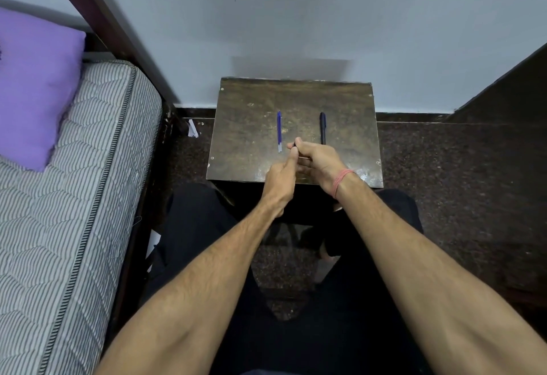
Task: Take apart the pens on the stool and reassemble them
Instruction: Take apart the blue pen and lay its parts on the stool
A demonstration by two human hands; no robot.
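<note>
Hands, left (279,177) and right (315,157), grip a small dark pen part (294,145) beside two pens (279,131).

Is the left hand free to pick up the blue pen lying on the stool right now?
Probably not at once. The left hand is pinched with the right hand on a small dark part. The blue pen lies close ahead, nothing blocking it.

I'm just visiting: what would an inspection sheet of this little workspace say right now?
Surface: worn dark wooden stool, scuffed top.
Job's things: blue pen and black pen lie apart, side by side; a small dark pen part is pinched between the hands.
Clutter: nothing seen on the stool.
Grippers: left hand and right hand meet over the near edge.
Cables: nothing seen.
Surroundings: striped mattress, purple pillow, wall, speckled floor.
</note>
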